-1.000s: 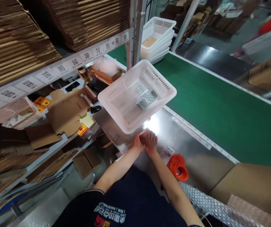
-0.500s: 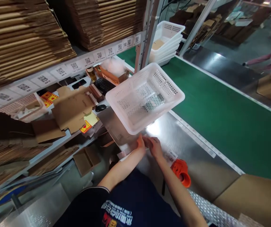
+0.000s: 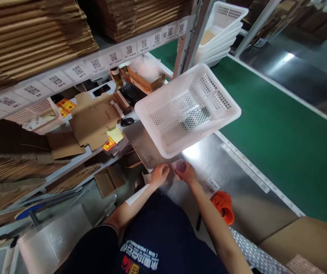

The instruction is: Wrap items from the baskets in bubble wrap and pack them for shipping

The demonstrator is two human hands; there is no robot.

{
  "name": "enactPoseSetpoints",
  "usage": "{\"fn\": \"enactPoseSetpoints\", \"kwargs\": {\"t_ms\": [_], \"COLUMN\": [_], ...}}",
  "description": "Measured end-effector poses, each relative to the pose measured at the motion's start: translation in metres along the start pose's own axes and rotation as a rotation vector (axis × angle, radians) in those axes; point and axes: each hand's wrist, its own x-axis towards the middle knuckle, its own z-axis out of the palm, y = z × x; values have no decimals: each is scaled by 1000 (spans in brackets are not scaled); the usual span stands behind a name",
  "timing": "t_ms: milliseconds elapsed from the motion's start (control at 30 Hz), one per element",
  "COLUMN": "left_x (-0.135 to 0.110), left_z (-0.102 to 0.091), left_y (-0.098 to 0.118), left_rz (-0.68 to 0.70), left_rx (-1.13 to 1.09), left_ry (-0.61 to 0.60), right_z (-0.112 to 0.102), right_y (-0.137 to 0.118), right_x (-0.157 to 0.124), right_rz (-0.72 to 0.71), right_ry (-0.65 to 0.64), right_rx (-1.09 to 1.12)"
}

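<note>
My right hand (image 3: pixel 187 174) is closed around a small round purplish item (image 3: pixel 180 166) with clear, pinkish wrapping about it, just above the metal bench (image 3: pixel 217 167). To its left, my left hand (image 3: pixel 160 174) has its fingers curled together; what they hold, if anything, is too blurred to make out. Both hands are close to the near corner of a white perforated basket (image 3: pixel 166 149). A flat cardboard piece (image 3: pixel 143 146) lies partly under the basket. Right of my right hand are a printed label (image 3: pixel 211 185) and an orange tape dispenser (image 3: pixel 223 207).
A green conveyor belt (image 3: pixel 280 133) runs along the right. Stacked white baskets (image 3: pixel 220 34) stand beyond the shelf post. Flat cartons (image 3: pixel 32 42) fill the upper shelf. Bubble wrap (image 3: pixel 254 251) and a cardboard box (image 3: pixel 308 243) lie at lower right.
My hands have moved apart, the left one going leftward. The purplish item now shows in my right hand. The camera view has shifted slightly.
</note>
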Motion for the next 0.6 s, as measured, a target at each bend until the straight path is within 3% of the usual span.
{"fn": "enactPoseSetpoints", "kwargs": {"t_ms": [100,167,233,400,600], "left_x": [-21,-27,-29,-28,-29], "left_z": [-22,-25,-22,-10,-10], "left_y": [-19,-30,-39,-56,-57], "left_rz": [199,309,409,640,608], "left_rx": [366,581,799,1262,1323], "left_ry": [-227,-375,-451,-349,-344], "right_z": [-23,-44,-64,-86,-95], "right_y": [17,32,45,59,66], "right_x": [10,19,29,40,48], "right_rz": [33,55,72,68,26], "right_ry": [56,78,92,60,-23], "right_rx": [-241,-369,-430,-451,-396]}}
